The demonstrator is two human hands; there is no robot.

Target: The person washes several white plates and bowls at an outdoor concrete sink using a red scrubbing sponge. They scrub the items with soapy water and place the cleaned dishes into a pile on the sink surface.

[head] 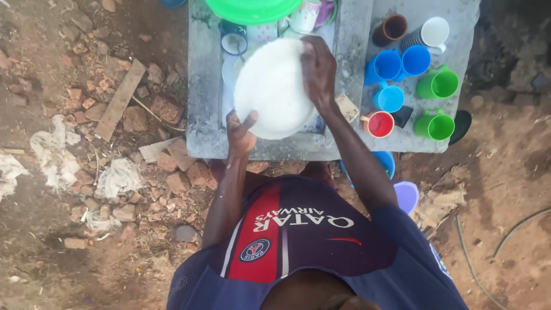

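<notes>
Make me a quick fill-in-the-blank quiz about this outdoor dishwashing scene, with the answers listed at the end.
1. Both hands hold a soapy plate whose colour is ____.
2. The right hand presses on the plate's upper rim, while the left hand grips its ____ edge.
3. On the concrete slab to the right, the two cups nearest its right edge are ____.
4. The big basin at the top of the view is ____.

Missing words: white; lower; green; green
</notes>
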